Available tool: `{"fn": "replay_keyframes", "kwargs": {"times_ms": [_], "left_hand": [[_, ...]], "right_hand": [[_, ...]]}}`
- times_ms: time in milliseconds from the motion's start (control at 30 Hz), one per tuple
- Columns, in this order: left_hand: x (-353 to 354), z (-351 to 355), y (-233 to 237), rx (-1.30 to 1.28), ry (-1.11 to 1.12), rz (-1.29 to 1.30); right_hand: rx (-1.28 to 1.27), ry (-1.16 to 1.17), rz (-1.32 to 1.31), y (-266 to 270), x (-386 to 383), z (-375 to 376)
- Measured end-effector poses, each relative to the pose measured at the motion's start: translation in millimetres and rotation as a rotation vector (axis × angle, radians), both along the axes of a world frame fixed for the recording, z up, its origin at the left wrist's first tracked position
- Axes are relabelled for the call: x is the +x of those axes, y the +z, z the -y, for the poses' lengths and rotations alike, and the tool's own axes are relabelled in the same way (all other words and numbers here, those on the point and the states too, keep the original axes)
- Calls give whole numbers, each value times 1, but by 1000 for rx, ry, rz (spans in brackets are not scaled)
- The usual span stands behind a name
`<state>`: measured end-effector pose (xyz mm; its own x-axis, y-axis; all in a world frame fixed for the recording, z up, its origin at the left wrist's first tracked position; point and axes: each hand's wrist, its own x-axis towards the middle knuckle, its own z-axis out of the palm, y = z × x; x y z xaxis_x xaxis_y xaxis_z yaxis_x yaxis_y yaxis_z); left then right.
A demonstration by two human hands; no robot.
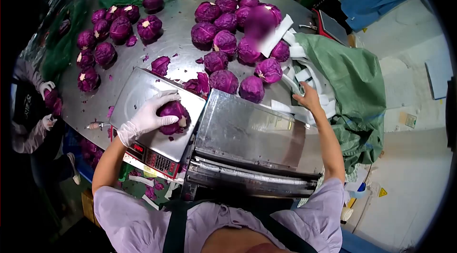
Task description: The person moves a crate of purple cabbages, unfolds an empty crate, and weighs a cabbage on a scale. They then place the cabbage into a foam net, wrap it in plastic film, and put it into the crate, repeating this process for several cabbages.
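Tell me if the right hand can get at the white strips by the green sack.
Likely yes: the right hand reaches past the steel machine and lies at the white strips, touching or nearly so. Nothing covers them there; the green sack lies beside them.

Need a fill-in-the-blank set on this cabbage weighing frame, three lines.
1. The left hand wears a white ____.
2. Its fingers grip a purple cabbage that sits on the steel platter of a digital ____.
3. The bare right hand reaches the white strips beside a sack coloured ____.

Missing words: glove; scale; green.
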<state>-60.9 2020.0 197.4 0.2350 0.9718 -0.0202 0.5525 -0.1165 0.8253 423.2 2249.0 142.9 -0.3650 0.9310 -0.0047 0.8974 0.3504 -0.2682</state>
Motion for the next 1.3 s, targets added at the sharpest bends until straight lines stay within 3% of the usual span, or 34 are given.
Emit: {"fn": "replay_keyframes", "kwargs": {"times_ms": [67, 133, 167, 233, 300, 367, 433, 500, 567, 633, 733, 833, 1000, 1067, 1100, 1133, 1200, 1267, 1300], "left_hand": [[-5, -18, -3, -118, -1, -30], [-11, -47, -4, -233, 77, 249], [-21, -71, -9, -217, 105, 176], [-30, -133, -25, -223, 227, 131], [-29, -192, -40, -13, 245, -233], [-22, -247, -63, 136, 184, -600], [-16, -285, -99, 248, 121, -743], [-6, -300, -106, 276, 73, -873], [-4, -311, -111, 290, 47, -997], [-8, -301, -103, 214, 109, -895], [-24, -262, -79, 12, 267, -649], [-54, -204, -51, 23, 326, -508], [-93, -91, 17, -231, 383, -254], [-107, -54, 12, -363, 377, -197], [-107, -40, 14, -575, 391, -240], [-103, -25, 10, -613, 388, -306], [-75, 8, 18, -415, 453, -358], [-46, 25, 35, -436, 478, -613], [-41, 31, 30, -364, 458, -608]], "right_hand": [[196, 224, 133, -35, 15, -31], [49, 238, 85, -60, 19, -44], [-88, 123, 166, -66, 15, -45], [-129, 79, 314, -65, 1, -44], [-111, 90, 345, -64, -5, -42], [-130, -70, 272, -39, -14, -32], [-95, -90, 306, -6, -16, -21], [-21, -193, 152, 26, -9, -8], [103, -156, -22, 57, 10, 3], [239, -283, -128, 88, 25, 19], [343, -278, -454, 140, 37, 48], [589, -240, -668, 183, 35, 78], [535, -108, -1021, 225, 16, 126], [161, -277, -1149, 214, 26, 135], [133, -138, -1210, 204, 15, 141], [8, -129, -1265, 195, 5, 149], [-179, -65, -1307, 171, -17, 162], [-248, -82, -1265, 158, -57, 187], [-333, -35, -1295, 138, -59, 186]]}}
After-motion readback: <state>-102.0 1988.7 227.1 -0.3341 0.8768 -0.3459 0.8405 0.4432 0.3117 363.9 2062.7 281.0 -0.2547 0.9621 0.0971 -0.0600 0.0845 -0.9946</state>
